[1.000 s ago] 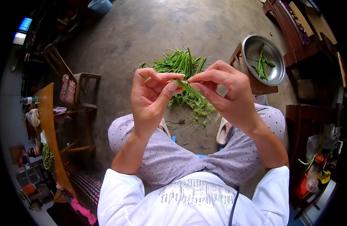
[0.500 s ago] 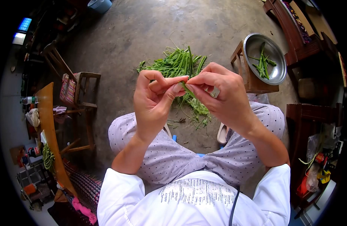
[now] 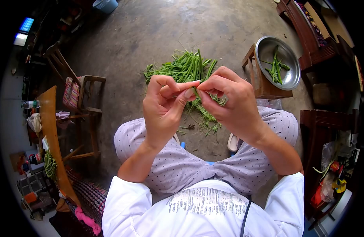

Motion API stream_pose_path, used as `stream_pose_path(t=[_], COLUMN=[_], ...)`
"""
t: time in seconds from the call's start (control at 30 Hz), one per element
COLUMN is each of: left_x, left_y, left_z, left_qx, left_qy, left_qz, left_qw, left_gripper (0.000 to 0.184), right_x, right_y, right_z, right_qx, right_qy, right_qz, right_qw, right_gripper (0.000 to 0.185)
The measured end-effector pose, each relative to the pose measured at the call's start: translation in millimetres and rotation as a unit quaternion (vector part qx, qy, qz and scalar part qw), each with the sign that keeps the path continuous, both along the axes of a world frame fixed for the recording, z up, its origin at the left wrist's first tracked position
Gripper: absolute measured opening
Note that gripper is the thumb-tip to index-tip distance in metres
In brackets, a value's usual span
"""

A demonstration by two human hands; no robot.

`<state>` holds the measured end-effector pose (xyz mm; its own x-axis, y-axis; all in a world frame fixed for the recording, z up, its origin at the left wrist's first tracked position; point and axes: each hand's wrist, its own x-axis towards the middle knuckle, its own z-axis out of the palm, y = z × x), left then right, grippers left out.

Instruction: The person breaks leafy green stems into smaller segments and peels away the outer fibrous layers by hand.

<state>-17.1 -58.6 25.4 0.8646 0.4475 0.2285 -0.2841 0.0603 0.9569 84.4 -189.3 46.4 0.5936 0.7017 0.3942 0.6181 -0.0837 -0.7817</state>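
My left hand (image 3: 166, 102) pinches the end of a green stem (image 3: 196, 93) between thumb and fingers. Touching it at the fingertips, my right hand (image 3: 231, 100) pinches the same stem, most of which is hidden by the fingers. Both hands are raised above my lap. Beyond and below them, a pile of green stems and leaves (image 3: 182, 67) lies on the floor. At the right, a metal basin (image 3: 291, 59) holds several green pieces.
The basin rests on a wooden stool (image 3: 269, 93). A wooden chair (image 3: 89, 85) and a wooden board edge (image 3: 55, 138) are at the left. Dark wooden furniture (image 3: 320, 118) stands at the right. A blue basket (image 3: 105, 4) is at the top left.
Both hands have shifted slightly right and down, with their fingertips closer together. The stem, plainly visible between them a second ago, is now mostly covered by the fingers.
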Motion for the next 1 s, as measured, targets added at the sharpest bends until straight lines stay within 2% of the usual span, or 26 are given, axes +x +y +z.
stream_pose_path(t=[0.1, 0.17, 0.3, 0.4, 0.47, 0.5, 0.57, 0.6, 0.67, 0.7, 0.77, 0.8, 0.83, 0.9, 0.93, 1.0], left_x=[1, 2, 1, 0, -2, -3, -4, -5, -7, -8, -7, -7, -7, -4, -3, 1], left_y=[0, 2, 5, 13, 18, 20, 24, 26, 30, 31, 29, 28, 26, 23, 22, 17], left_z=[-1, -1, 3, 7, 8, 9, 10, 11, 10, 9, 10, 9, 9, 8, 7, 9], left_qx=[-0.015, -0.013, -0.034, -0.055, -0.076, -0.075, -0.085, -0.088, -0.097, -0.107, -0.127, -0.145, -0.147, -0.176, -0.189, -0.205], left_qy=[-0.023, -0.031, -0.052, -0.054, -0.058, -0.058, -0.064, -0.067, -0.067, -0.066, -0.055, -0.041, -0.040, -0.033, -0.036, -0.019], left_qz=[-0.002, 0.001, 0.034, 0.049, 0.055, 0.056, 0.063, 0.062, 0.055, 0.047, 0.035, 0.022, 0.023, 0.000, -0.016, -0.016], left_qw=[1.000, 0.999, 0.997, 0.996, 0.994, 0.994, 0.992, 0.992, 0.991, 0.991, 0.990, 0.988, 0.988, 0.984, 0.981, 0.979], left_gripper=[0.020, 0.020, 0.021, 0.021, 0.022, 0.022, 0.021, 0.021, 0.021, 0.021, 0.021, 0.021, 0.021, 0.021, 0.020, 0.020], right_x=[-1, -2, 1, 7, 13, 18, 31, 37, 47, 47, 49, 47, 43, 32, 25, 20], right_y=[0, 1, 0, -3, -8, -12, -23, -31, -42, -41, -39, -34, -32, -29, -26, -20], right_z=[1, 4, 6, 2, 2, -2, -18, -27, -42, -40, -24, -13, -7, 0, 3, 3], right_qx=[0.018, 0.038, 0.025, 0.002, -0.079, -0.077, -0.252, -0.252, -0.344, -0.345, -0.218, -0.150, -0.151, -0.029, -0.003, 0.006], right_qy=[0.013, 0.077, 0.101, 0.092, 0.095, 0.095, -0.021, -0.021, -0.204, -0.205, -0.072, 0.050, 0.051, 0.099, 0.109, 0.096], right_qz=[-0.006, -0.019, -0.035, -0.029, -0.019, -0.018, -0.040, -0.040, -0.103, -0.103, -0.074, -0.020, -0.020, 0.051, 0.048, 0.060], right_qw=[1.000, 0.996, 0.994, 0.995, 0.992, 0.992, 0.967, 0.967, 0.911, 0.910, 0.971, 0.987, 0.987, 0.993, 0.993, 0.994], right_gripper=[0.009, 0.008, 0.007, 0.007, 0.006, 0.006, 0.007, 0.007, 0.012, 0.012, 0.010, 0.007, 0.007, 0.012, 0.012, 0.013])
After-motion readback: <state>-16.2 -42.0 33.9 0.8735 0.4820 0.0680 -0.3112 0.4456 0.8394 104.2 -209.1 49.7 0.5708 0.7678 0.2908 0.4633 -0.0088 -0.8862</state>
